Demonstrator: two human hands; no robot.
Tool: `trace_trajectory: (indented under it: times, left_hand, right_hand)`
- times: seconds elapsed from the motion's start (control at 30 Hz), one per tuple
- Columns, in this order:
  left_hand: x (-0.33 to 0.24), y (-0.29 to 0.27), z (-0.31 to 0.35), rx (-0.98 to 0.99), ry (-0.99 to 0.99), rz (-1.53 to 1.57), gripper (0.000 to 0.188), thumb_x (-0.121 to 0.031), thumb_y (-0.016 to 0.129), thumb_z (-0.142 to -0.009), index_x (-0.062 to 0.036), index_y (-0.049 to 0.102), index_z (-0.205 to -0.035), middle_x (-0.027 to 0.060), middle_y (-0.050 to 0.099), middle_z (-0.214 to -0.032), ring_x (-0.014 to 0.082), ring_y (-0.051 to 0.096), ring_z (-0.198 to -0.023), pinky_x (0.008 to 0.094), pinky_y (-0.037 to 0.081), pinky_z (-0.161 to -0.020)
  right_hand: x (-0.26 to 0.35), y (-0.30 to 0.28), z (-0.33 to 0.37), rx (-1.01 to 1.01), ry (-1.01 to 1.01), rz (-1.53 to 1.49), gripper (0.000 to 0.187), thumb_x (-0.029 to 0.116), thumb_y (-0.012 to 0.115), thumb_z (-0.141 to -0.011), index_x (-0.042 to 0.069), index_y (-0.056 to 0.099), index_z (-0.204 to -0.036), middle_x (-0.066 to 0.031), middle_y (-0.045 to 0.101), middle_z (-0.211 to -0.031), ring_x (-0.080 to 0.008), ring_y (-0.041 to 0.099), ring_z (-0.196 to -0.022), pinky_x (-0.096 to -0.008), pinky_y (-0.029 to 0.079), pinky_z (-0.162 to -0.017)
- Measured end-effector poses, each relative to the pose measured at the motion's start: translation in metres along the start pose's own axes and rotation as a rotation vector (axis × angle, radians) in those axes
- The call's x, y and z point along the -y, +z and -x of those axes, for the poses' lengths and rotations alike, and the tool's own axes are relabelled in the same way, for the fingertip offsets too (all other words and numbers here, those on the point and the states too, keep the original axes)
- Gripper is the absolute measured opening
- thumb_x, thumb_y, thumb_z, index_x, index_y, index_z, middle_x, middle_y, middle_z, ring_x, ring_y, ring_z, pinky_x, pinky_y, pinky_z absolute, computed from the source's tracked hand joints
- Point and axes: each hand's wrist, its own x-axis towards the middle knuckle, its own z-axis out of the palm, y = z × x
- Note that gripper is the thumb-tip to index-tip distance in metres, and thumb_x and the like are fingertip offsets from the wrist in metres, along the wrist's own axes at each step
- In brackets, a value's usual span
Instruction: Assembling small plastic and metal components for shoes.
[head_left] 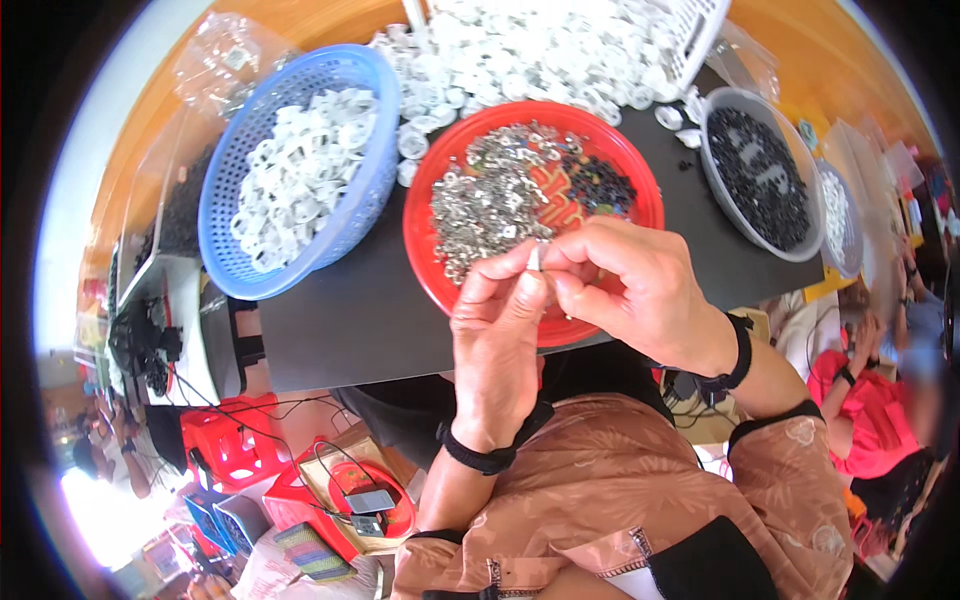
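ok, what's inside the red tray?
Red tray: silvery metal parts mainly left, black parts upper right. The left hand and right hand hide some of its near side; what's there can't be seen.

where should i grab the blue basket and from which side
Probably take the blue basket by its left rim, from the near left: there its wall rises bare above the white pieces inside, while the white pile lies close to its far right side.

This seems an assembly workshop: white parts (310, 170) lie in a blue basket (350, 235) at ten o'clock, metal parts (490, 205) in a red tray (650, 200) near twelve.
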Motion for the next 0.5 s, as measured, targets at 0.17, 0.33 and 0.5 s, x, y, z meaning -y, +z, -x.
trace_trajectory:
  times: [0.17, 0.33, 0.5]
  left_hand:
    - [-0.004, -0.002, 0.003, -0.050, 0.024, -0.051, 0.022, -0.005, 0.060, -0.094, -0.0015, 0.061, -0.115, 0.0089, 0.065, -0.111, 0.0154, 0.061, -0.101, 0.0320, 0.049, -0.092]
    - [-0.010, 0.002, 0.007, -0.068, 0.029, -0.112, 0.023, -0.003, 0.061, -0.093, 0.0010, 0.061, -0.115, 0.0080, 0.067, -0.106, 0.0122, 0.063, -0.093, 0.0294, 0.051, -0.086]
    - [-0.014, 0.001, -0.001, -0.048, -0.009, -0.135, 0.024, -0.008, 0.056, -0.097, 0.0013, 0.059, -0.119, 0.0086, 0.065, -0.110, 0.0138, 0.062, -0.099, 0.0295, 0.050, -0.089]
  right_hand:
    - [0.005, 0.004, -0.001, -0.012, -0.068, 0.102, 0.016, 0.001, 0.068, -0.081, 0.002, 0.061, -0.095, -0.0084, 0.060, -0.076, -0.0216, 0.062, -0.065, -0.0304, 0.049, -0.056]
    - [0.003, -0.006, -0.008, 0.123, 0.012, -0.061, 0.012, 0.001, 0.068, -0.082, 0.000, 0.062, -0.093, -0.0083, 0.061, -0.074, -0.0181, 0.063, -0.064, -0.0293, 0.049, -0.055]
    - [-0.001, -0.003, -0.010, 0.068, 0.071, -0.132, 0.010, 0.005, 0.068, -0.086, -0.001, 0.065, -0.093, -0.0096, 0.063, -0.074, -0.0145, 0.062, -0.062, -0.0277, 0.047, -0.053]
